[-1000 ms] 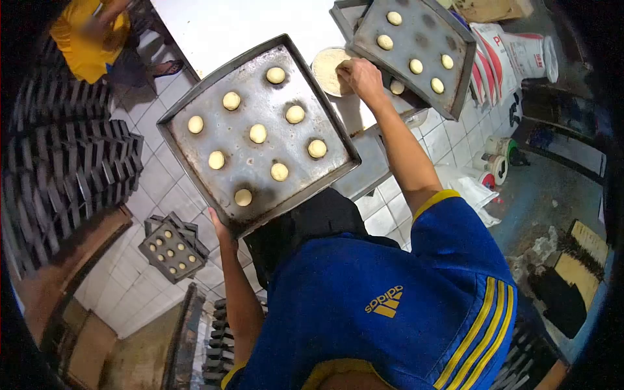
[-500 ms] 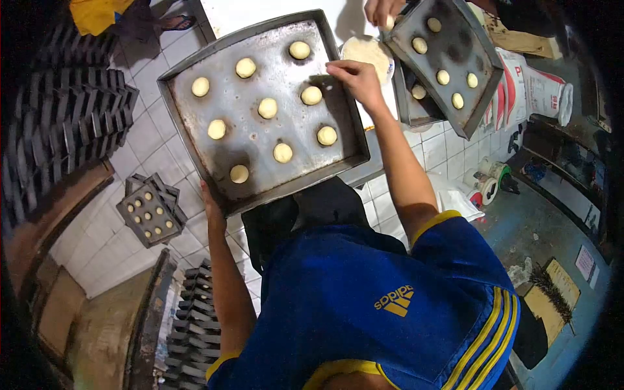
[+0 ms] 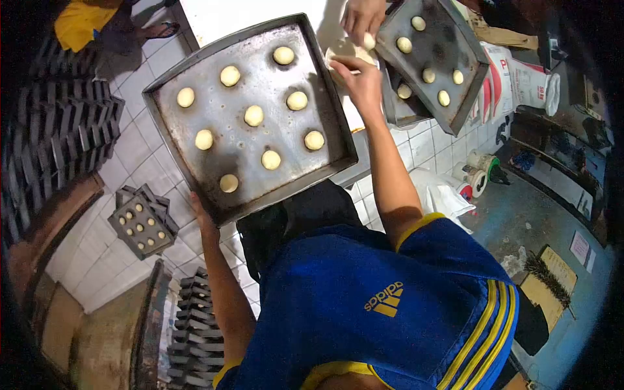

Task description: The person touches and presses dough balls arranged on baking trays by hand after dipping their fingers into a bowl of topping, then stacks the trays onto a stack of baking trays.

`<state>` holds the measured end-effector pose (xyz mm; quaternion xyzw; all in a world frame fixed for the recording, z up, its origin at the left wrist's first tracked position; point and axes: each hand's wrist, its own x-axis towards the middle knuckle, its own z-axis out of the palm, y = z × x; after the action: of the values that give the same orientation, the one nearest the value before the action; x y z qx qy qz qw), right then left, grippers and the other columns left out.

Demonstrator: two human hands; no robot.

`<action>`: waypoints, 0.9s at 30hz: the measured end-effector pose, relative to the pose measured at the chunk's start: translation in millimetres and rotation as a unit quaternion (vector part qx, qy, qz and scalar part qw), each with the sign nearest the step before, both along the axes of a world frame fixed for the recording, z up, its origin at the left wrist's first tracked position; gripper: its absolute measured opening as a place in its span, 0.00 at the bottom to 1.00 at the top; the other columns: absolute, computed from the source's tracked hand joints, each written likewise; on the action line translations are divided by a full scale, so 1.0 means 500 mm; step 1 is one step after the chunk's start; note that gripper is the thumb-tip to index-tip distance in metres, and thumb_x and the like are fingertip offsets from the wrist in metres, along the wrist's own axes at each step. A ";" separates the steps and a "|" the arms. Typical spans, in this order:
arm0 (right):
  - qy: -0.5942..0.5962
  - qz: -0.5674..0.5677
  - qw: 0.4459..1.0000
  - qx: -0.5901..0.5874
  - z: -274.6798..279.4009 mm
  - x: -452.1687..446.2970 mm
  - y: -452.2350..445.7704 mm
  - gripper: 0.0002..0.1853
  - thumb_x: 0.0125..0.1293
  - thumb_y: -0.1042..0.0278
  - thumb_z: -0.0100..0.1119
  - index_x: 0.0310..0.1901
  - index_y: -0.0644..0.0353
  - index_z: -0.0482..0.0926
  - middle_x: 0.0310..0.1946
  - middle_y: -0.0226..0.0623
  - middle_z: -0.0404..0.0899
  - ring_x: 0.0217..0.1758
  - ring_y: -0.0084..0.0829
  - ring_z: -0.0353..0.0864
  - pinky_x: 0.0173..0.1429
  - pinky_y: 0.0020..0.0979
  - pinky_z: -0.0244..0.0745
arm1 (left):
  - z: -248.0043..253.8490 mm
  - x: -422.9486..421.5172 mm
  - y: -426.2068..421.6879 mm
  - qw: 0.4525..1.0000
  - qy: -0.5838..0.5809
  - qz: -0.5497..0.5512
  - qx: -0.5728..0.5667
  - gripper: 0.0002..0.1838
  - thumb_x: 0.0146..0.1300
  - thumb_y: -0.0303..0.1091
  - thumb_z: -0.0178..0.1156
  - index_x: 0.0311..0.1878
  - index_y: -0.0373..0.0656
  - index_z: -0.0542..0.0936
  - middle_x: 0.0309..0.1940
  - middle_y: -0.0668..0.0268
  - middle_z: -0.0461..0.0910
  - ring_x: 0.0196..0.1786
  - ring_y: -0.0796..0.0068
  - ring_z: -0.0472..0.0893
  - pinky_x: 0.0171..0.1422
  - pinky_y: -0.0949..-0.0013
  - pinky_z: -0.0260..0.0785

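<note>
The large tray [image 3: 263, 83] lies between the hands, its near-left corner gripped by the left hand [image 3: 205, 214], while the right hand [image 3: 365, 84] reaches just past its right wall over a dish [image 3: 331, 52] of crumbs, fingers drawn together, though I cannot tell whether they hold anything. The tray carries nine dough balls [image 3: 253, 116]; five more sit on the second tray [image 3: 450, 52], beside which a co-worker's hand [image 3: 364, 16] holds one.

blue short-sleeved shirt [image 3: 305, 299] with yellow collar [image 3: 338, 366], cuffs [image 3: 418, 229], three stripes [image 3: 483, 338] and adidas logo [image 3: 385, 301]
</note>
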<state>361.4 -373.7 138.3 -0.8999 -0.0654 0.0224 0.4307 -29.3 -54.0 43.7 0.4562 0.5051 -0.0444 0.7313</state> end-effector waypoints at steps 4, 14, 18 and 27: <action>-0.037 0.014 0.990 -0.134 -0.022 0.009 -0.092 0.14 0.68 0.62 0.76 0.51 0.60 0.93 0.43 0.49 0.93 0.42 0.37 0.93 0.51 0.35 0.85 | -0.020 -0.012 0.008 1.000 -0.021 -0.002 -0.015 0.56 0.75 0.80 0.45 0.88 0.41 0.56 0.85 0.56 0.61 0.84 0.52 0.63 0.87 0.52 0.55; 0.079 -0.019 0.996 -0.024 -0.011 0.056 -0.046 0.14 0.68 0.62 0.76 0.49 0.61 0.93 0.40 0.41 0.94 0.43 0.28 0.93 0.50 0.31 0.85 | 0.027 0.007 -0.009 1.000 -0.006 -0.016 0.008 0.56 0.75 0.80 0.44 0.87 0.39 0.56 0.85 0.56 0.60 0.84 0.53 0.63 0.88 0.53 0.53; 0.032 0.083 0.996 0.002 -0.058 0.056 0.079 0.12 0.69 0.63 0.75 0.48 0.61 0.93 0.42 0.44 0.94 0.44 0.33 0.93 0.54 0.33 0.84 | 0.002 -0.004 -0.011 1.000 -0.008 0.019 -0.005 0.56 0.75 0.79 0.45 0.87 0.38 0.56 0.85 0.56 0.61 0.84 0.55 0.63 0.88 0.54 0.54; -0.165 0.214 0.945 -0.184 -0.192 0.083 0.173 0.10 0.68 0.66 0.70 0.49 0.51 0.92 0.44 0.38 0.89 0.50 0.47 0.85 0.56 0.44 0.82 | -0.028 -0.033 -0.008 0.999 -0.034 0.016 -0.030 0.51 0.79 0.75 0.42 0.88 0.43 0.55 0.85 0.57 0.60 0.85 0.54 0.62 0.88 0.52 0.54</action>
<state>402.9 -287.1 42.3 -0.9195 -0.3209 -0.0229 0.2260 -45.7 -58.1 29.9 0.4271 0.4853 -0.0321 0.7623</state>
